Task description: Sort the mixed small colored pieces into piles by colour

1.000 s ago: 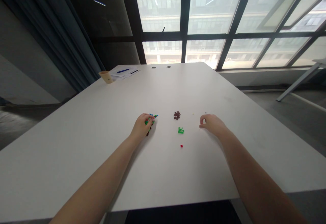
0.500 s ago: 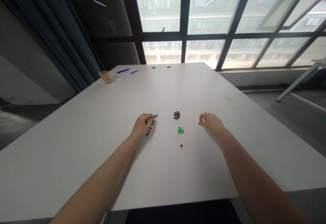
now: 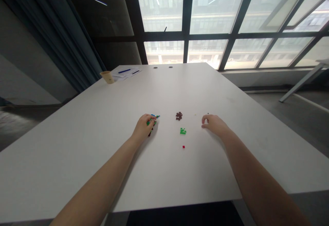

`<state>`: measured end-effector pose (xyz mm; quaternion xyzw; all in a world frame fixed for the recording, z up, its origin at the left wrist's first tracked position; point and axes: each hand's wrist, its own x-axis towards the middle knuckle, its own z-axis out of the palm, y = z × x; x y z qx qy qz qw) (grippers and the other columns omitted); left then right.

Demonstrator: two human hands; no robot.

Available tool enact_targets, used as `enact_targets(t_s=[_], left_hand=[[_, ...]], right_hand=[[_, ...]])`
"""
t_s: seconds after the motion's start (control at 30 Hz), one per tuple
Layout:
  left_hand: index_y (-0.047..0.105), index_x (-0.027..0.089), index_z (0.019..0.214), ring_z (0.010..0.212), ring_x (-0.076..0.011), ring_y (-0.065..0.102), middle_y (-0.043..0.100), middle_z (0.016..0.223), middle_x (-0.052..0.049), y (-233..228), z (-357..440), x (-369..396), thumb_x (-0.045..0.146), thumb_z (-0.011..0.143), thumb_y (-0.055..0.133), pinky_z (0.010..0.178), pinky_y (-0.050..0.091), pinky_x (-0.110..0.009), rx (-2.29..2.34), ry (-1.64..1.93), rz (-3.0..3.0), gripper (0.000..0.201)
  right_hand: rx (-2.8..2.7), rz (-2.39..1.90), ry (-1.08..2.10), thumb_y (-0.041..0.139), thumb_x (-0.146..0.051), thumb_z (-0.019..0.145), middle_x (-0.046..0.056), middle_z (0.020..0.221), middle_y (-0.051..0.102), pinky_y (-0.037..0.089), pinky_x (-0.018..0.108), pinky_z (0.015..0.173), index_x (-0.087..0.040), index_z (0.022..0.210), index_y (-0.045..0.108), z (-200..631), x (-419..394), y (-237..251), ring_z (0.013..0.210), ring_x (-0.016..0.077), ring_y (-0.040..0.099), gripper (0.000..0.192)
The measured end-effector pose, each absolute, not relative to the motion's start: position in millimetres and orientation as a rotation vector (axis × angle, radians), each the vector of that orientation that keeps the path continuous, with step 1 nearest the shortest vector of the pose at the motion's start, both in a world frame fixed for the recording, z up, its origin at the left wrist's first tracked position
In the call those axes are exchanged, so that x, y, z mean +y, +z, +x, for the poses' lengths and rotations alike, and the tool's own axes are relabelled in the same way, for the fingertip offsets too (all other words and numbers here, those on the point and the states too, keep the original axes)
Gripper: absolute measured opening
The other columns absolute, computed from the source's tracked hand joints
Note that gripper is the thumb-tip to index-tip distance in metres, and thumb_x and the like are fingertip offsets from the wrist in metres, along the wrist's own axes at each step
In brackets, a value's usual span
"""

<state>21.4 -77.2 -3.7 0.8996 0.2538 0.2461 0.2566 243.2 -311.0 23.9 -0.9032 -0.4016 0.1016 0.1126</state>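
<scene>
Our left hand grips the green-blue bricks, right hand curled, grip unclear; a careless sweep could scatter the loose brown bricks.

Daylight pours in through the large window at the far end, overexposed so the buildings outside look washed out. The white bench catches a soft sheen toward its far edge. The left wall and curtain sit in deep shade. Soft shadows lie under both forearms. Straight lines bow outward toward the edges. The small pieces are too tiny to resolve.
</scene>
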Motion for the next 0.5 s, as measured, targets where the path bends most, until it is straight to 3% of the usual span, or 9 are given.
enact_targets(t_s=[0.5], left_hand=[[0.064,0.019,0.082,0.082,-0.0186,0.055,0.058,0.088,-0.006,-1.1,20.3,-79.2,0.027,0.079,0.044,0.077,0.044,-0.033,0.692,0.665,2.435,0.022]], right_hand=[[-1.193,-2.624,0.297,0.064,-0.025,0.069,0.003,0.080,0.061,0.036,0.022,0.066,-0.021,0.081,0.064,243.6,-309.1,19.7,0.073,0.0131,0.053,0.013]])
